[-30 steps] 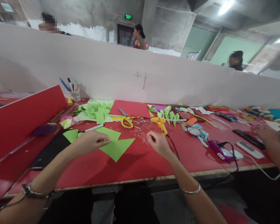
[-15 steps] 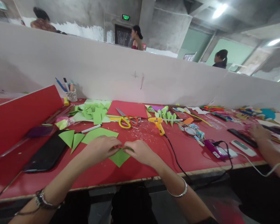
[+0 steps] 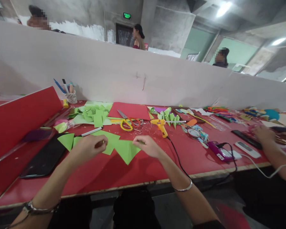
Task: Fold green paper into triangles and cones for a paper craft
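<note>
My right hand [image 3: 149, 147] pinches the right corner of a green paper triangle [image 3: 127, 152], which hangs point down just above the red table. To its left, my left hand [image 3: 89, 148] is curled closed, apart from that triangle, with nothing visible in its fingers. Partly behind my left hand lies another green paper sheet [image 3: 111, 146]. Beyond my left wrist rest a small green paper piece [image 3: 67, 141], a white pen [image 3: 91, 131] and a black phone [image 3: 41, 162].
A yellow glue gun [image 3: 161, 127] with a black cord lies ahead, near scissors [image 3: 126, 124] and scraps. Behind are green paper pieces [image 3: 92, 114] and rolled green cones [image 3: 172, 119]. A purple power strip [image 3: 220, 152] sits right, near a co-worker's hand [image 3: 263, 135].
The paper triangle has passed from my left hand to my right. My hands came together over it, then my left hand drew back leftward, closed.
</note>
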A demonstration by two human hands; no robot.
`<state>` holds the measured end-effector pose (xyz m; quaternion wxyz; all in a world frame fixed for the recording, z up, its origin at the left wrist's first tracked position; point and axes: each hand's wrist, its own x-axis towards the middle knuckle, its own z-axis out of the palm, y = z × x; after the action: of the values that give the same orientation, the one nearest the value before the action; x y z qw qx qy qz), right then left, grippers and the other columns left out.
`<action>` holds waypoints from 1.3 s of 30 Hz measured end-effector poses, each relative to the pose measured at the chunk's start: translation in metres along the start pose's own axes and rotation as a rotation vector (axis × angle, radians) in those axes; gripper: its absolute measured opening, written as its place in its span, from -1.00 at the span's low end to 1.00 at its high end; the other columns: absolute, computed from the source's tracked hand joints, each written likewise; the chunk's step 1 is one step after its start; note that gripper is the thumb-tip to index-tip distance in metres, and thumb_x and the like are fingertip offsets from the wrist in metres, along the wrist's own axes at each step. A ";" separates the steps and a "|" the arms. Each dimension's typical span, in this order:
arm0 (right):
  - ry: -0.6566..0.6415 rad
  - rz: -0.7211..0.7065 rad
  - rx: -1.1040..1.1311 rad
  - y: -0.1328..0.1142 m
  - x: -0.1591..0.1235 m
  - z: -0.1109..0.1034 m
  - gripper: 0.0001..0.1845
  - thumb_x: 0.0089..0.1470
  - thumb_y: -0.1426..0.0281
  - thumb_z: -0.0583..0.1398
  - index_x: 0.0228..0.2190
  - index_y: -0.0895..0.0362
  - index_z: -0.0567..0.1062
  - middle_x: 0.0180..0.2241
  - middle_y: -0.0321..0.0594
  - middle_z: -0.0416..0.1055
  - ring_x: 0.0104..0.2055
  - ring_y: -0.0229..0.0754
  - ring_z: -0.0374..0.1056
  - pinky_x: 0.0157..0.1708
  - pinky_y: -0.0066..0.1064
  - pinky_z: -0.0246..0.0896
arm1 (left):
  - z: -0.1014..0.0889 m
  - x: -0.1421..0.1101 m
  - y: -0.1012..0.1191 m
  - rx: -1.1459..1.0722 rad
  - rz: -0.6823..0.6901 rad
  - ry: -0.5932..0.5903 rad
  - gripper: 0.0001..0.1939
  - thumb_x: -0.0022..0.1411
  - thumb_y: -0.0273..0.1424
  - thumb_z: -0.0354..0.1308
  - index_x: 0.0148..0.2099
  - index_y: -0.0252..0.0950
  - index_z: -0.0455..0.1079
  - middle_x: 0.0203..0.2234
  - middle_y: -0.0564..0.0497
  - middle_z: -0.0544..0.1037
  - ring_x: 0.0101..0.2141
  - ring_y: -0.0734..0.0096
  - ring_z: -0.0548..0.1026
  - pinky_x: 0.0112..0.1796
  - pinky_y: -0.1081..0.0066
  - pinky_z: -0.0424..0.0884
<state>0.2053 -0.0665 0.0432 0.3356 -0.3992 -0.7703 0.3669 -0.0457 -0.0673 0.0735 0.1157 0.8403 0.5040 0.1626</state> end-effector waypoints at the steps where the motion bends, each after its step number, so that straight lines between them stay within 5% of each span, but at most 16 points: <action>1: 0.031 0.031 0.047 0.004 0.001 0.000 -0.72 0.06 0.24 0.05 -0.54 0.17 0.32 -0.59 -0.38 0.18 -0.52 -0.36 0.10 -0.49 -0.54 0.01 | 0.002 -0.001 -0.003 -0.095 -0.026 0.029 -0.79 0.12 -0.31 -0.08 -0.32 -0.27 0.33 -0.61 0.10 0.37 -0.57 0.50 0.29 -0.52 0.52 0.14; 5: 0.050 0.176 0.210 0.017 0.000 0.012 -0.70 0.05 0.16 0.02 -0.50 0.14 0.28 -0.61 -0.40 0.06 -0.58 -0.38 0.04 -0.59 -0.56 0.01 | 0.021 -0.009 0.005 -0.484 -0.037 -0.037 -0.58 0.16 -0.18 -0.13 -0.01 -0.30 0.20 -0.40 0.03 0.43 -0.43 0.43 0.38 -0.41 0.48 0.29; 8: 0.024 0.140 0.193 0.017 -0.001 0.023 -0.71 0.07 0.19 0.01 -0.50 0.15 0.29 -0.59 -0.38 0.09 -0.53 -0.36 0.07 -0.53 -0.55 0.04 | 0.041 -0.010 0.020 -0.518 -0.089 -0.146 -0.62 0.16 -0.15 -0.14 -0.36 -0.33 0.34 -0.54 0.04 0.42 -0.48 0.42 0.38 -0.42 0.46 0.29; 11: 0.060 0.074 0.065 0.016 -0.005 0.018 -0.75 0.08 0.25 0.00 -0.50 0.15 0.29 -0.54 -0.35 0.18 -0.47 -0.34 0.12 -0.45 -0.51 0.04 | 0.055 -0.006 0.031 -0.483 -0.105 -0.190 -0.56 0.15 -0.14 -0.13 -0.59 -0.32 0.27 -0.68 0.06 0.36 -0.55 0.42 0.35 -0.48 0.47 0.25; 13: 0.290 0.079 -0.066 0.021 -0.013 0.003 -0.79 0.05 0.25 0.03 -0.48 0.14 0.27 -0.50 -0.32 0.20 -0.44 -0.31 0.13 -0.42 -0.48 0.06 | 0.060 -0.004 0.032 -0.479 -0.107 -0.190 -0.56 0.16 -0.14 -0.14 -0.60 -0.31 0.26 -0.70 0.06 0.36 -0.57 0.43 0.35 -0.49 0.48 0.23; 16: 0.949 0.137 -0.321 0.040 -0.029 -0.031 -0.78 0.00 0.23 0.07 -0.48 0.11 0.17 -0.48 -0.31 0.12 -0.44 -0.27 0.07 -0.37 -0.42 0.07 | 0.061 -0.004 0.030 -0.480 -0.076 -0.215 -0.58 0.17 -0.16 -0.15 -0.58 -0.31 0.25 -0.68 0.06 0.38 -0.58 0.45 0.33 -0.50 0.48 0.21; 18: 1.100 0.195 -0.461 0.060 -0.039 -0.050 -0.74 -0.06 0.21 0.10 -0.45 0.11 0.16 -0.44 -0.27 0.13 -0.41 -0.23 0.09 -0.32 -0.37 0.08 | 0.060 -0.006 0.029 -0.480 -0.064 -0.224 -0.59 0.18 -0.15 -0.15 -0.56 -0.31 0.24 -0.67 0.06 0.37 -0.58 0.45 0.32 -0.50 0.48 0.20; 23: 0.873 0.336 -0.551 0.099 -0.043 -0.063 -0.59 -0.13 0.19 0.14 -0.26 0.17 0.24 -0.27 -0.09 0.24 -0.20 -0.07 0.17 -0.16 -0.25 0.07 | 0.057 -0.008 0.032 -0.507 -0.065 -0.193 -0.60 0.17 -0.14 -0.15 -0.56 -0.29 0.16 -0.67 0.10 0.31 -0.57 0.47 0.28 -0.50 0.48 0.16; 29: 0.716 0.459 -0.684 0.111 -0.029 -0.067 -0.48 -0.02 0.28 0.07 -0.03 0.26 0.19 -0.19 0.02 0.28 -0.10 -0.01 0.18 -0.09 -0.23 0.03 | 0.052 -0.010 0.030 -0.444 -0.058 -0.176 -0.58 0.14 -0.10 -0.11 -0.60 -0.28 -0.01 -0.69 0.17 0.04 -0.60 0.55 0.07 -0.55 0.50 0.01; 39: 0.557 0.581 -0.773 0.125 -0.031 -0.081 -0.73 0.04 0.38 0.03 -0.21 0.21 0.37 -0.24 -0.05 0.37 -0.22 -0.10 0.29 -0.29 -0.39 0.09 | 0.046 -0.020 0.025 -0.487 -0.008 -0.156 -0.67 0.18 -0.18 -0.14 -0.48 -0.29 0.21 -0.57 0.10 0.27 -0.50 0.47 0.24 -0.46 0.52 0.18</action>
<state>0.3307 -0.0172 -0.0270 0.2405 -0.7711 -0.5893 0.0160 -0.0165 -0.0984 0.0374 0.3537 0.7957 0.4429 0.2135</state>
